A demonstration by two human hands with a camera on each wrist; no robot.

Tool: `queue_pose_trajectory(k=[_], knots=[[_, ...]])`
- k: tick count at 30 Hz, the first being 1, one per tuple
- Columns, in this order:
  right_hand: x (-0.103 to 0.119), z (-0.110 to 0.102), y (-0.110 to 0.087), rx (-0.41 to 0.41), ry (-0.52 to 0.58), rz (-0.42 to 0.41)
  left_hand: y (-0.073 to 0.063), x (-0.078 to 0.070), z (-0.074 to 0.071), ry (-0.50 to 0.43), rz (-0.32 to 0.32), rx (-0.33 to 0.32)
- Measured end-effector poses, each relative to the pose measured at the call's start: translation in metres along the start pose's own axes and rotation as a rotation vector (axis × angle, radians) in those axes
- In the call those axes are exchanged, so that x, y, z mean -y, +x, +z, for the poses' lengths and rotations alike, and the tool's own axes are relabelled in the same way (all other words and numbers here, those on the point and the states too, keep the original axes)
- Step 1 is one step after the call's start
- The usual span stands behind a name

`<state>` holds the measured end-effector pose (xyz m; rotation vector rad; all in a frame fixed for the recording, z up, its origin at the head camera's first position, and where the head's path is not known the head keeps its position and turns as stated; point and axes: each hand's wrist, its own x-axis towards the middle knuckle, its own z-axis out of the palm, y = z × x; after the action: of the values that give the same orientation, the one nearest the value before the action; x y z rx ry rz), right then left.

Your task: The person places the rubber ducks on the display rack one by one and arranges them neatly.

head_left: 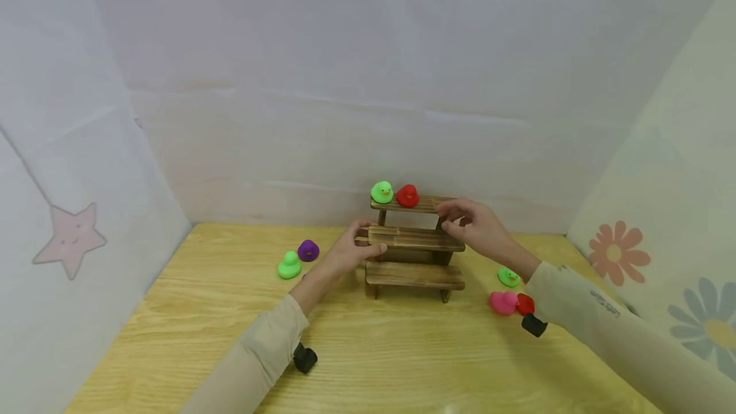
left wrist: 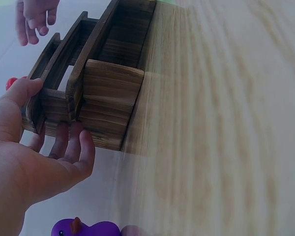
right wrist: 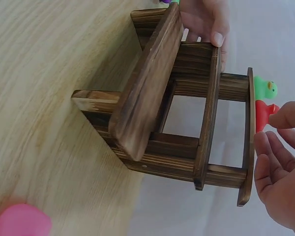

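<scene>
At the far left, on the white cloth wall, there is a pale pink star with a small face. Next comes the light-yellow wood-grained table, and on its left part sits a bright green toy duck; just beside it, slightly farther back, is a purple toy duck. The left hand, coming from a beige sleeve, grips the left end of a dark-brown wooden stand with three steps. Its thumb lies at the front and its other fingers are bent around the side. This stand is upright on the table, near the back wall. On its top step are placed a second green duck, at the left end, and a red toy duck, close beside it. The right hand is by the right end of the same step, its fingers loosely bent, the thumb apart from the fingertips (in the right wrist view, the thumb partly covers the red duck). Farther right, on the table, are a third green duck, a pink duck and another red duck, partly hidden.
</scene>
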<state>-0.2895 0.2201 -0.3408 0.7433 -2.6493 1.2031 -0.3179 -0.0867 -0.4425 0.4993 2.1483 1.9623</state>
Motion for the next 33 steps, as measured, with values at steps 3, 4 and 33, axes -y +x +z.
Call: queue_pose_trajectory(k=[3, 4, 33], knots=[[0.001, 0.0, -0.005, -0.007, -0.005, -0.003, 0.001, 0.0, -0.001, -0.001, 0.003, 0.0], [0.0, 0.0, -0.007, -0.008, -0.008, -0.006, 0.001, 0.0, -0.002, 0.001, 0.003, 0.001], [-0.054, -0.011, -0.083, -0.113, -0.063, 0.042, -0.001, 0.004, -0.004, -0.002, -0.009, -0.005]])
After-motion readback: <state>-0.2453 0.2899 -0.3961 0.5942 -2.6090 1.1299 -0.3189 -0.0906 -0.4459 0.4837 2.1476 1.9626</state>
